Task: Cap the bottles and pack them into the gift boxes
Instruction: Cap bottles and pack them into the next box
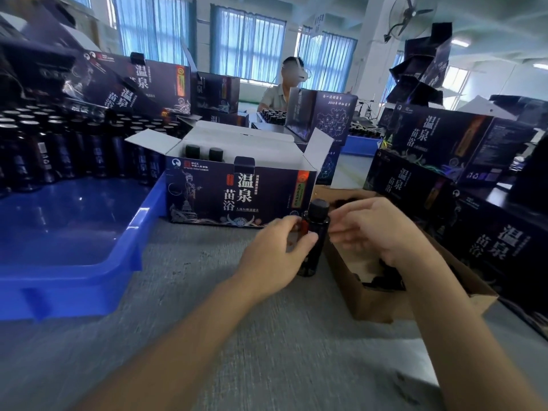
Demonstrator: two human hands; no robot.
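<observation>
- Head view: grey surface (192, 262) carries an open gift box (237, 197); two capped bottles (192, 151) stand at its left end.
- Brown carton (370, 304) just right of the hands, probably the cap stock.
- Bottle (315, 232) roughly upright, in front of the gift box, cap (319, 206) on top.
- Left hand (278, 253): grip wrapped round the bottle body.
- Right hand (376, 229): beside the neck, blurred, grip can't tell.
- Do: hold body firm, seat cap square, twist until snug, then load beside those two.
</observation>
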